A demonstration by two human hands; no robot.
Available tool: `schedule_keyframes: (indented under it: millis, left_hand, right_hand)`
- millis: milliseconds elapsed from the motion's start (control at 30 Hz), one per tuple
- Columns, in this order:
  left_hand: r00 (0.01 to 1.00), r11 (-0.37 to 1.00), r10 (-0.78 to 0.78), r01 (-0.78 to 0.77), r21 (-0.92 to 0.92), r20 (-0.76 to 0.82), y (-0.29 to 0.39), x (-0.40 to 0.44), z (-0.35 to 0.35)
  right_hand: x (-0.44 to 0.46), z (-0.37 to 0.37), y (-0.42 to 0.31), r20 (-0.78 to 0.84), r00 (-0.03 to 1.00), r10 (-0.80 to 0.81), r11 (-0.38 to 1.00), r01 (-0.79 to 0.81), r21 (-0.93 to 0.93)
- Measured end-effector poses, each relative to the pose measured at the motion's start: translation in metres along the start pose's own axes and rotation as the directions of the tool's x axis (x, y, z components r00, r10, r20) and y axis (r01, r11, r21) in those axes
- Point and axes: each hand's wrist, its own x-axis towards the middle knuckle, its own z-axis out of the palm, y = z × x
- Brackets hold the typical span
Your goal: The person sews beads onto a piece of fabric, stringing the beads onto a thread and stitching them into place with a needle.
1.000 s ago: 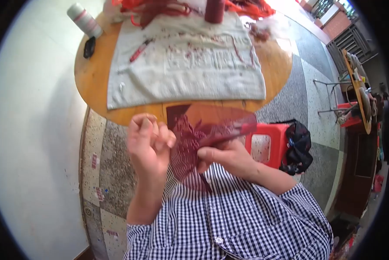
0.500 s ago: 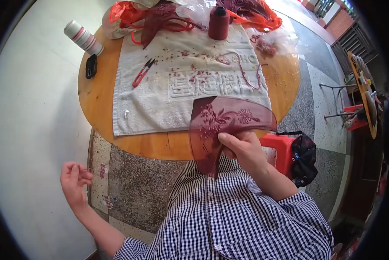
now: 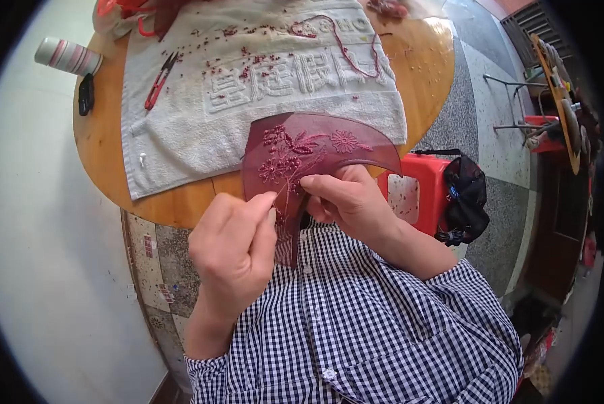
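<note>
My right hand is closed on a sheer burgundy fabric piece, thumb in front and fingers behind. Raised flowers and small dark red beads decorate the fabric. Its lower tip hangs over my checked shirt. My left hand is pinched at the fabric's left side, thumb and forefinger together. Whatever lies between those fingertips is too small to make out. Beyond the fabric, a white towel covers part of the round wooden table. Loose red beads, a red thread and red-handled thread snips lie on the towel.
A striped bottle and a black object stand at the left of the wooden table. Red plastic bags are at the back. To my right is a red stool with a black bag against it.
My left hand has come up from the far left to the fabric, its fingers now pinched. My right hand keeps its hold. The view has shifted, so the table appears higher and further left.
</note>
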Motion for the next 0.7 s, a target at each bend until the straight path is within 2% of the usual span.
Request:
schedule_keyframes:
  millis: [167,300,700]
  left_hand:
    - [0.998,1.000,-0.002,0.002,-0.011,0.056,-0.007,0.003,0.014]
    - [0.994,0.998,0.033,-0.039,0.054,0.106,-0.007,0.003,0.014]
    - [0.985,0.997,0.022,-0.036,0.075,0.171,-0.010,0.000,0.011]
  right_hand:
    - [-0.003,-0.002,0.001,-0.032,0.999,0.021,1.000,-0.020,0.016]
    - [-0.003,-0.003,0.001,-0.038,0.999,0.032,0.999,-0.033,-0.025]
    - [-0.003,-0.002,0.003,-0.037,0.998,0.058,0.997,-0.060,-0.049]
